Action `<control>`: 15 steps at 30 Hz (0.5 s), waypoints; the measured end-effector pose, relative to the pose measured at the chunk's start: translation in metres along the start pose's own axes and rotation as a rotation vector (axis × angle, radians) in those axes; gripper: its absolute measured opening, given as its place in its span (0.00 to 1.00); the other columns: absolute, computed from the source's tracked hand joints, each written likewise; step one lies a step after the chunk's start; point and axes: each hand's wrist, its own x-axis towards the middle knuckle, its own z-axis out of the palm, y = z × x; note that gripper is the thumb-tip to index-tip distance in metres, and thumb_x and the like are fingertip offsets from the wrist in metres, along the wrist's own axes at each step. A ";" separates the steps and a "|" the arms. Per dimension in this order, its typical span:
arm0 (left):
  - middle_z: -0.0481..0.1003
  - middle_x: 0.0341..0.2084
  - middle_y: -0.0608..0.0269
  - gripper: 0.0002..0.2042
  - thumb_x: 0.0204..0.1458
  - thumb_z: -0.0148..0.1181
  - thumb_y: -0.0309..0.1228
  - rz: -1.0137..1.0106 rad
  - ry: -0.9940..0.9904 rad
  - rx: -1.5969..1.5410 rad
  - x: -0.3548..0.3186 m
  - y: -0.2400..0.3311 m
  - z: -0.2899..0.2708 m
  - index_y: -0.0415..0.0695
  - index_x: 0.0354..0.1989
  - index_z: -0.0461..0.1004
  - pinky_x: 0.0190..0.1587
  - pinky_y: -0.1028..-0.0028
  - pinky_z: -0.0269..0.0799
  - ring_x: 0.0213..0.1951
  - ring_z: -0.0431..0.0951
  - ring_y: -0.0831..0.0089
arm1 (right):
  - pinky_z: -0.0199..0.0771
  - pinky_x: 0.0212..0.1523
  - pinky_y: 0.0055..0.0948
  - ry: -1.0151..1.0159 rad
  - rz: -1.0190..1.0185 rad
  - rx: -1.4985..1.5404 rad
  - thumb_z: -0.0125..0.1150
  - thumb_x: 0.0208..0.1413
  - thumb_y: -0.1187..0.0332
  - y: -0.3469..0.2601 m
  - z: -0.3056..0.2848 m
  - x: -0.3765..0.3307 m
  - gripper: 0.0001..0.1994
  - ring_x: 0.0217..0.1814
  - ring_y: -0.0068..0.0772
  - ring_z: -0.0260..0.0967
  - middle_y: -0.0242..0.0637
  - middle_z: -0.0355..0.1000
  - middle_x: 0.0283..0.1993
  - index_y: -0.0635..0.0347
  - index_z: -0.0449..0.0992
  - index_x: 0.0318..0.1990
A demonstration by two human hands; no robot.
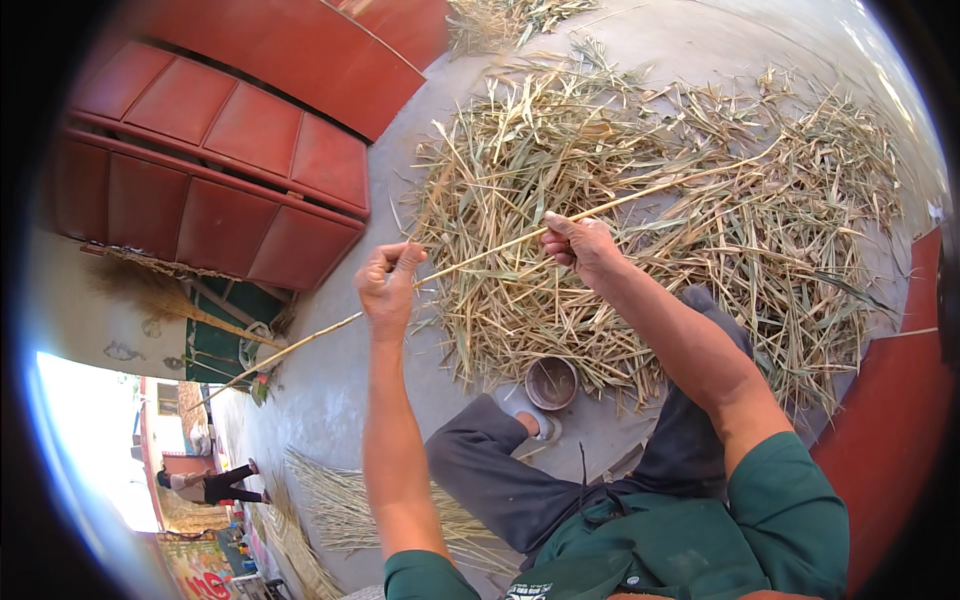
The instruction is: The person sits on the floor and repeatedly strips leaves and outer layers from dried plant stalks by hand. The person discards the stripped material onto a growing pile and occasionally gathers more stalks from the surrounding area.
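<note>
A long, thin yellowish cane stalk (pixel 480 258) slants across the view, from low at the left to higher at the right. My right hand (pixel 582 246) is closed on its middle stretch, thumb and forefinger pinched along it. To the left, my left hand (pixel 387 287) is a closed fist around the same stalk, its thumb pressed to the bent forefinger. The stalk passes out on both sides of that fist; the palm side is partly hidden. Beneath the right hand spreads a wide heap of dry leaves and husks (pixel 520 180) on the floor.
A brown round bowl (pixel 540 402) stands by my foot at the heap's near edge. Bundled thin stalks (pixel 340 495) lie left of my legs. A red padded sofa (pixel 230 215) and a straw broom (pixel 150 290) are at left. Farther off is another person (pixel 205 486).
</note>
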 end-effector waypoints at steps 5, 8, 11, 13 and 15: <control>0.81 0.37 0.63 0.19 0.51 0.66 0.47 0.668 0.164 0.991 0.011 0.018 0.031 0.44 0.41 0.80 0.49 0.63 0.65 0.44 0.77 0.66 | 0.74 0.26 0.20 -0.028 0.030 -0.099 0.69 0.60 0.58 0.007 0.001 0.004 0.13 0.26 0.21 0.74 0.35 0.79 0.31 0.60 0.79 0.36; 0.81 0.33 0.64 0.15 0.51 0.67 0.44 0.717 -0.229 0.810 -0.001 0.018 0.065 0.46 0.39 0.81 0.46 0.64 0.65 0.39 0.77 0.67 | 0.75 0.28 0.20 -0.124 0.033 -0.111 0.68 0.60 0.59 0.015 0.010 -0.001 0.12 0.29 0.21 0.75 0.34 0.79 0.32 0.60 0.80 0.38; 0.80 0.28 0.65 0.11 0.50 0.68 0.41 0.652 -0.446 0.960 -0.007 0.009 0.075 0.48 0.34 0.81 0.42 0.65 0.65 0.34 0.77 0.67 | 0.77 0.29 0.18 -0.167 0.056 -0.043 0.66 0.62 0.63 0.017 0.012 -0.003 0.10 0.32 0.20 0.77 0.35 0.80 0.36 0.60 0.78 0.43; 0.79 0.25 0.64 0.08 0.50 0.68 0.39 0.588 -0.399 0.887 -0.004 0.004 0.058 0.48 0.30 0.81 0.41 0.65 0.64 0.31 0.77 0.67 | 0.77 0.30 0.18 -0.097 0.043 0.067 0.64 0.63 0.65 0.013 0.001 0.005 0.08 0.33 0.21 0.77 0.35 0.80 0.37 0.60 0.78 0.43; 0.79 0.22 0.64 0.07 0.50 0.68 0.37 0.462 -0.379 0.856 0.001 0.005 0.022 0.48 0.28 0.81 0.41 0.65 0.64 0.29 0.77 0.67 | 0.78 0.29 0.18 -0.086 0.019 0.124 0.61 0.64 0.69 0.003 -0.010 0.014 0.05 0.35 0.23 0.79 0.37 0.81 0.39 0.58 0.74 0.44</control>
